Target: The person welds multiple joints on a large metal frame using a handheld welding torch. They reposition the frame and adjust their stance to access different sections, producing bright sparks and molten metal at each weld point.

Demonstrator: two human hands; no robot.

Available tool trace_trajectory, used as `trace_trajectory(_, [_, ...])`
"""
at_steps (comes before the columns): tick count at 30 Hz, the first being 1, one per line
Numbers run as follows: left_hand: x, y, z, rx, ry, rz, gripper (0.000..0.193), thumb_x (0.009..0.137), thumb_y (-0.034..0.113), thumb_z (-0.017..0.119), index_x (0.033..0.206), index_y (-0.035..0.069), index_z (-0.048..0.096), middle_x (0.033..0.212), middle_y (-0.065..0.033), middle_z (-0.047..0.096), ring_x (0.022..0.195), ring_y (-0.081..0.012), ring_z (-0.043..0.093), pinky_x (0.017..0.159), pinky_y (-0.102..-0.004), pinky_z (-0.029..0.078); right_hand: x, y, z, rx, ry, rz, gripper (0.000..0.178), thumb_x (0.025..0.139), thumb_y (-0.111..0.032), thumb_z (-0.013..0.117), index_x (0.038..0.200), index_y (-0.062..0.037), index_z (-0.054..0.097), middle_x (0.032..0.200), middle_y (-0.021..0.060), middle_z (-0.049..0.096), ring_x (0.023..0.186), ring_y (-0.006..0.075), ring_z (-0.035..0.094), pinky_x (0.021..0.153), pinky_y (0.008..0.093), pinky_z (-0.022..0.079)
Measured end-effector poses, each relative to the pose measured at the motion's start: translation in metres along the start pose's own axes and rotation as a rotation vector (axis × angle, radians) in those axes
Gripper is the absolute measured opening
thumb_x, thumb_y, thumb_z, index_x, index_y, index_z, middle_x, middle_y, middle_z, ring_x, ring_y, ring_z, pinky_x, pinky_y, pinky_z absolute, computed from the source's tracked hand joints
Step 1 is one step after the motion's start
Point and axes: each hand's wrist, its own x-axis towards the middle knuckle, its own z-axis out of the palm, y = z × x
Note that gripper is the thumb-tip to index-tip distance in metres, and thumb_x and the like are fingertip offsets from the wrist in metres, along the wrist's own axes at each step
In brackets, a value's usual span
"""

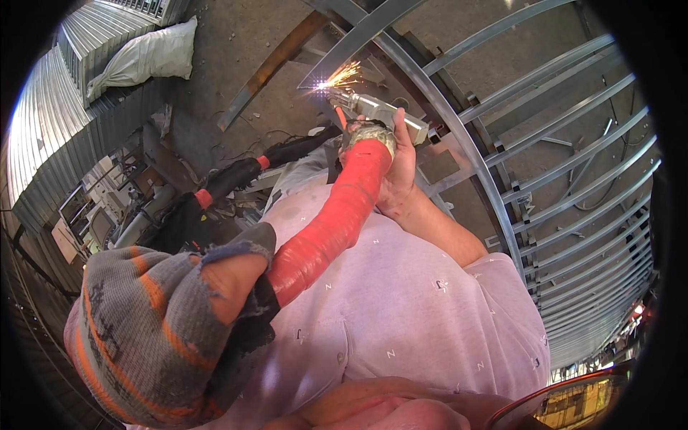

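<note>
My left hand (369, 132), in a worn glove, grips a welding torch (340, 117) that is mostly hidden behind it. A red-taped guard (326, 218) wraps that forearm, below a grey and orange knit sleeve (150, 322). Just beyond the hands, a bright arc throws orange sparks by the lower end of a flat steel bar (362, 39). Bare and close beside the left wrist, my right hand (399, 161) is closed around a silver box-shaped metal piece (390, 115), one digit laid against it. Its other fingers are hidden.
A black-wrapped cable (233, 179) with red bands trails leftward from the hands. Curved steel framework (466, 129) with many bars fills the right. A rusty curved strip (272, 68) lies ahead. Corrugated sheets (46, 129) and a white sack (147, 59) stand at the left.
</note>
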Motion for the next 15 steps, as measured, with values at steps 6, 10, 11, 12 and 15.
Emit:
trace_trajectory(6, [-0.005,0.001,0.004,0.009,0.000,-0.001,0.052,0.071,0.013,0.083,0.120,0.003,0.066,0.088,-0.0101,0.071,0.073,-0.0334,0.069,0.072,-0.0446,0.055,-0.001,0.002,-0.005,0.002,-0.041,0.020,0.071,0.104,-0.071,0.052,0.120,-0.0034,0.066,0.111,0.0167,0.073,0.094,0.0382,0.073,0.091,0.0517,0.062])
trace_trajectory(10, [-0.011,0.000,0.007,0.016,0.007,0.003,0.052,0.070,0.012,0.084,0.118,0.003,0.067,0.089,-0.0097,0.071,0.073,-0.0331,0.068,0.073,-0.0445,0.054,-0.002,0.002,-0.011,-0.024,-0.108,0.061,0.069,0.104,-0.069,0.055,0.120,-0.0035,0.066,0.112,0.0165,0.074,0.097,0.0376,0.073,0.092,0.0515,0.062])
trace_trajectory(11, [-0.014,0.001,0.008,0.021,0.009,0.002,0.052,0.069,0.012,0.084,0.118,0.003,0.067,0.089,-0.0096,0.071,0.073,-0.0331,0.068,0.073,-0.0444,0.054,0.001,0.005,-0.016,0.030,-0.140,0.143,0.068,0.104,-0.068,0.054,0.121,-0.0029,0.066,0.118,0.0176,0.072,0.104,0.0367,0.071,0.096,0.0524,0.059])
trace_trajectory(12, [-0.017,0.001,0.009,0.027,0.009,0.009,0.052,0.069,0.012,0.084,0.117,0.003,0.067,0.089,-0.0094,0.071,0.073,-0.0330,0.068,0.073,-0.0444,0.053,0.006,0.012,-0.020,0.084,-0.172,0.225,0.068,0.105,-0.068,0.054,0.121,-0.0022,0.065,0.124,0.0187,0.071,0.111,0.0357,0.069,0.100,0.0534,0.057])
trace_trajectory(15, [-0.030,0.000,0.010,0.043,0.013,-0.003,0.052,0.067,0.011,0.085,0.116,0.003,0.067,0.089,-0.0091,0.071,0.073,-0.0328,0.067,0.074,-0.0443,0.053,0.011,0.029,-0.018,0.028,-0.130,0.266,0.067,0.105,-0.067,0.054,0.121,-0.0027,0.066,0.123,0.0182,0.071,0.112,0.0348,0.069,0.100,0.0543,0.056])
